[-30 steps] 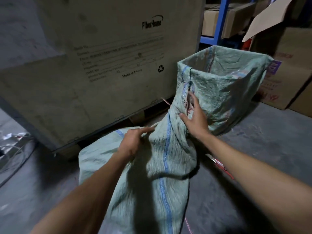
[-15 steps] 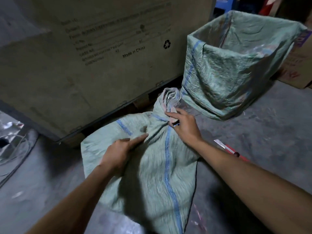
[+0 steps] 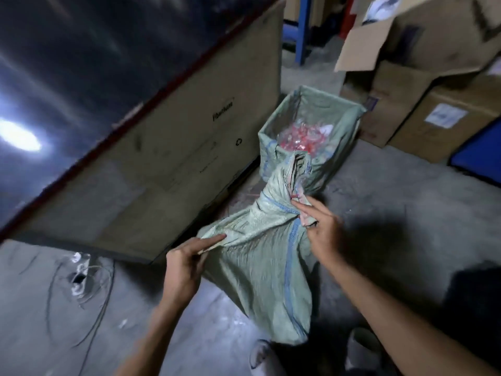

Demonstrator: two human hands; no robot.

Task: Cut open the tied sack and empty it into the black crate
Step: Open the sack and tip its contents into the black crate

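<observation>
A pale green woven sack (image 3: 260, 264) with a blue stripe stands on the concrete floor in front of me, its neck gathered and tied. My left hand (image 3: 187, 263) pinches a fold of the sack's left shoulder. My right hand (image 3: 322, 229) grips the sack at the tied neck, fingers on the knot. Behind it stands a square container lined with green sacking (image 3: 349, 123), open at the top, with red and clear plastic pieces inside. No black crate shows as such.
A large wooden crate (image 3: 168, 158) with printed lettering stands close on the left. Cardboard boxes (image 3: 423, 104) are stacked at the back right, next to a blue shelf post (image 3: 302, 36). Loose wire (image 3: 81, 289) lies on the floor at the left. My shoes (image 3: 360, 348) are by the sack's base.
The camera has risen and tilted, so the lined container's contents now show. The sack now stands more upright. My right hand stays at the neck and my left on the shoulder fold.
</observation>
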